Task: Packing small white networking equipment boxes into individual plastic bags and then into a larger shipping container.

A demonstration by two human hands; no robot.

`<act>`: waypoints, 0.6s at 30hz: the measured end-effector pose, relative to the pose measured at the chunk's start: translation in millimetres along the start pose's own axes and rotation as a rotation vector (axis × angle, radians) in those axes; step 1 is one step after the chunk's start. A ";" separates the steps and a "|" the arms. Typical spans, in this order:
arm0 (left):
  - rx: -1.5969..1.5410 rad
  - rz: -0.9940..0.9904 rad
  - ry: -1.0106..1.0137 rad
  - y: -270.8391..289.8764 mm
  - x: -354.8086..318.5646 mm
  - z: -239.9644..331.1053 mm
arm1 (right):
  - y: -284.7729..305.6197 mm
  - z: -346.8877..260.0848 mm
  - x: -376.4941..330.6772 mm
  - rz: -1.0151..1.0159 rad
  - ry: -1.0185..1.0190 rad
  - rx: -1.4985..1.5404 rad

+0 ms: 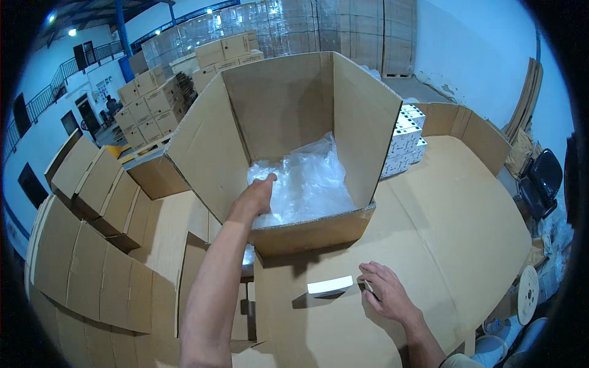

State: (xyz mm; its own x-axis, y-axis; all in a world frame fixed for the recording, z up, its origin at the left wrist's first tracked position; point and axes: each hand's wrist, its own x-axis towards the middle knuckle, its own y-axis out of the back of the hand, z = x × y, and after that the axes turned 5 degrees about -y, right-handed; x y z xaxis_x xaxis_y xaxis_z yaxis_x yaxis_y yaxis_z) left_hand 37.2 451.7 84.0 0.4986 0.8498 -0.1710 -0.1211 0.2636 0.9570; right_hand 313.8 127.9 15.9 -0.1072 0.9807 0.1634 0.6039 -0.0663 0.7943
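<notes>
A broad cardboard-covered bench (466, 221) is carrying everything here. On it a large open cardboard box (294, 110) is standing with its flaps raised, and crumpled clear plastic wrap (313, 181) is lying inside it. The left hand (256, 197) is reaching over the box's near wall, its grip resting loosely on the plastic with fingers curled; whether it is pinching the plastic cannot be told. The right hand (385, 291) is lying on the bench, fingers spread apart, fingertips just beside a small white box (330, 286) that is sitting in front of the large box. Stacked small white boxes (405, 141) are standing behind the right flap.
</notes>
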 end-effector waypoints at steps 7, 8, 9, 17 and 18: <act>-0.023 0.214 -0.020 41.2 -11.3 13.9 | -0.9 1.5 0.0 0.010 -0.009 -0.008; -0.007 0.252 -0.022 43.2 -10.9 11.8 | -1.4 2.1 -0.1 0.014 -0.006 -0.010; -0.004 0.254 -0.018 43.5 -11.1 10.2 | -1.9 1.9 -0.1 0.014 -0.001 -0.007; -0.020 0.605 -0.120 90.5 -31.2 27.9 | -4.3 0.6 -3.7 0.037 0.014 0.018; -0.015 0.612 -0.125 101.1 -38.5 36.3 | -3.8 1.4 -5.2 0.046 0.019 0.018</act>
State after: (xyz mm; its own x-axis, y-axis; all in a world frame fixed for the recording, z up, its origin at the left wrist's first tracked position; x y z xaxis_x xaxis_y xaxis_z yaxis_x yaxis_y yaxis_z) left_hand 36.9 429.1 195.8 0.4315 0.7894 0.4366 -0.4280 -0.2469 0.8694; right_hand 313.2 123.3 11.2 -0.0934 0.9731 0.2106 0.6225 -0.1080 0.7752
